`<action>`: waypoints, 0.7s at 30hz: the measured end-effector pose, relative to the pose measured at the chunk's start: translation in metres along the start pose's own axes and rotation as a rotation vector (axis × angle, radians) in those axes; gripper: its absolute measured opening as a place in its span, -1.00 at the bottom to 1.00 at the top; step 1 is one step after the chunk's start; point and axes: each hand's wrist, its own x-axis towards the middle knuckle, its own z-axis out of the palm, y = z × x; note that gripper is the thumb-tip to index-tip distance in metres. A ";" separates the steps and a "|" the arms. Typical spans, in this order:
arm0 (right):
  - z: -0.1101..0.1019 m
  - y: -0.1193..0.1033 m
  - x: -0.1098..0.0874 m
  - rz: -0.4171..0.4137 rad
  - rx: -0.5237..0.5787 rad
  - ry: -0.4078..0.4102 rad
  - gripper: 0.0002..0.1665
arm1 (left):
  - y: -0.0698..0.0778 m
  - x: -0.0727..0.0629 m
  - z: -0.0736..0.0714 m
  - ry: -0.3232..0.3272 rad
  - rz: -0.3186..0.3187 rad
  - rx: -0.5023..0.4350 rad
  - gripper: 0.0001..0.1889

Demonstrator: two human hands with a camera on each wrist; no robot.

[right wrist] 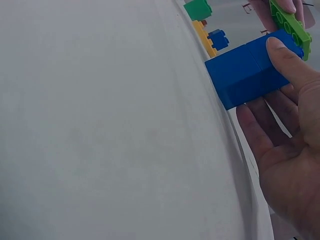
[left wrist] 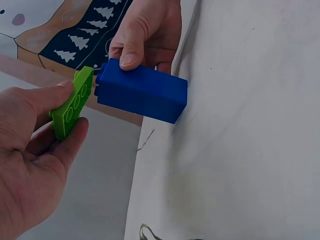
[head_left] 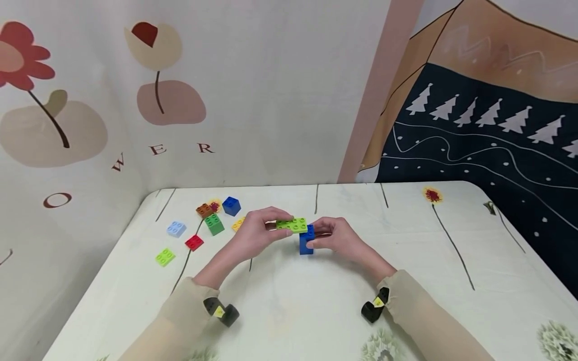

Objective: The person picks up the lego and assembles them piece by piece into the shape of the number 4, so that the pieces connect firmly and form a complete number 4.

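Between thumb and fingers, my left hand [head_left: 259, 232] pinches a flat lime green brick [head_left: 295, 225] by its left end, its hollow underside facing the blue studs in the left wrist view. My right hand [head_left: 337, 235] grips an upright blue brick stack [left wrist: 142, 92] from the right, thumb on its near side. In the right wrist view a faint seam crosses the blue stack [right wrist: 247, 67]. The green brick is held just over the stack's studded top, overlapping it in the head view. In the left wrist view a narrow gap separates the two.
Loose bricks lie on the table at left: brown [head_left: 204, 210], dark green [head_left: 214, 224], blue [head_left: 231, 206], light blue [head_left: 176, 229], red [head_left: 194, 242] and lime [head_left: 165, 257]. A yellow brick [head_left: 238, 223] is partly hidden behind my left hand. A printed curtain [head_left: 271, 100] hangs behind the table.
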 end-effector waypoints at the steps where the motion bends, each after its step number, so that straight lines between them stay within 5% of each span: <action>1: 0.000 0.000 0.000 -0.002 0.005 -0.001 -0.55 | 0.000 0.001 0.001 0.002 0.001 -0.001 -0.65; 21: 0.002 0.001 -0.002 0.002 0.041 0.017 -0.55 | -0.004 0.007 0.020 0.021 -0.041 -0.021 -0.67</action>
